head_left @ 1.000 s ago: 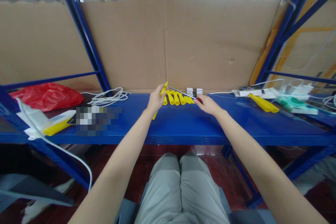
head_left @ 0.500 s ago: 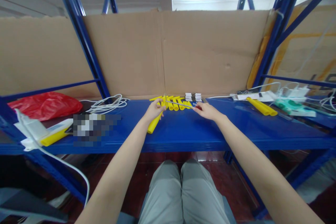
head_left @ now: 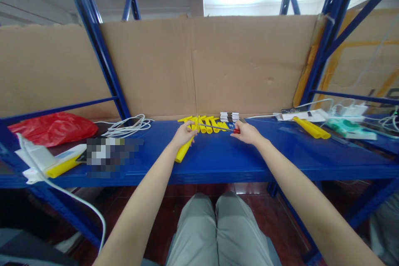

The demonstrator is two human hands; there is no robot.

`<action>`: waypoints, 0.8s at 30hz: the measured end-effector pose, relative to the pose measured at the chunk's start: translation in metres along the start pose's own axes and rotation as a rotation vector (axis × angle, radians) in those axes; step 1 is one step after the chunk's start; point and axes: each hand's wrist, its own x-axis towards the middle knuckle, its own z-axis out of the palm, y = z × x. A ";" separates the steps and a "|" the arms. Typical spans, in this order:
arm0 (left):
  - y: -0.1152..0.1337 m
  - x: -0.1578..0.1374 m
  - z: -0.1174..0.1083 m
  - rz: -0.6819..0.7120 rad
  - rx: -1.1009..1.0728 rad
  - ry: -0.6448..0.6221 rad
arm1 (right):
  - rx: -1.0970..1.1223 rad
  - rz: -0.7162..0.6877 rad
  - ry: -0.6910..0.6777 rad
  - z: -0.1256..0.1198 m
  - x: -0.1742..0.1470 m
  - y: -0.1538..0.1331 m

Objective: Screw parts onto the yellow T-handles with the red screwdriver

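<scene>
My left hand is closed around a yellow T-shaped tool, whose thick round handle slants down toward the shelf's front edge. In my right hand is a screwdriver with a red handle and a long metal shaft. The shaft points left, and its tip meets the head of the yellow tool by my left fingers; exact contact is too small to make out. Behind the shaft lie several similar yellow tools in a row. A stack of small white pieces with dark middles is just behind my right hand.
The blue shelf backs onto a cardboard sheet. Coiled white cable and a red plastic bag lie left. At right are yellow handles, a green-and-white packet and cables. Blue uprights frame the workspace.
The fingers of my right hand have shifted on the screwdriver, so its red handle now shows. My left hand keeps the yellow tool in nearly the same place. The view has tilted slightly.
</scene>
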 end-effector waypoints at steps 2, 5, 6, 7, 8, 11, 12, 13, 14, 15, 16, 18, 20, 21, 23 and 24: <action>0.000 0.000 0.000 -0.002 0.009 0.005 | 0.002 -0.005 -0.008 0.001 0.000 0.000; -0.001 -0.001 -0.001 0.006 0.013 0.015 | 0.027 -0.054 -0.027 0.004 0.000 0.000; -0.001 -0.001 -0.001 0.007 0.013 0.017 | 0.031 -0.075 -0.037 0.005 0.001 0.000; -0.001 -0.001 -0.002 0.005 0.014 0.017 | 0.032 -0.095 -0.048 0.005 0.002 0.001; -0.001 -0.001 -0.002 0.002 0.015 0.015 | 0.030 -0.111 -0.056 0.006 0.003 0.001; 0.000 -0.002 -0.002 -0.012 0.019 0.006 | 0.023 -0.126 -0.043 0.006 0.004 0.003; 0.000 -0.002 -0.002 -0.013 0.020 0.004 | 0.021 -0.121 -0.026 0.006 0.004 0.004; 0.000 -0.002 -0.001 -0.012 0.020 0.003 | 0.018 -0.112 -0.007 0.005 0.004 0.004; 0.000 -0.001 -0.001 -0.010 0.019 0.001 | 0.013 -0.098 0.013 0.005 0.003 0.004; 0.000 -0.001 -0.001 -0.007 0.018 -0.001 | 0.010 -0.084 0.027 0.004 0.003 0.004; -0.001 -0.001 -0.001 -0.006 0.016 -0.004 | 0.011 -0.070 0.033 0.004 0.002 0.004; -0.002 0.000 0.000 -0.008 0.013 -0.012 | 0.027 -0.049 0.018 0.004 0.001 0.004; -0.002 0.000 -0.001 -0.017 0.009 -0.023 | 0.063 -0.049 -0.023 0.005 0.000 0.004; -0.001 0.000 -0.001 -0.024 0.006 -0.027 | 0.078 -0.056 -0.043 0.006 0.001 0.004; 0.000 -0.001 -0.001 -0.038 -0.005 -0.033 | 0.083 -0.076 -0.065 0.007 0.002 0.004; 0.001 -0.001 -0.001 -0.044 -0.010 -0.035 | 0.072 -0.085 -0.064 0.007 0.003 0.004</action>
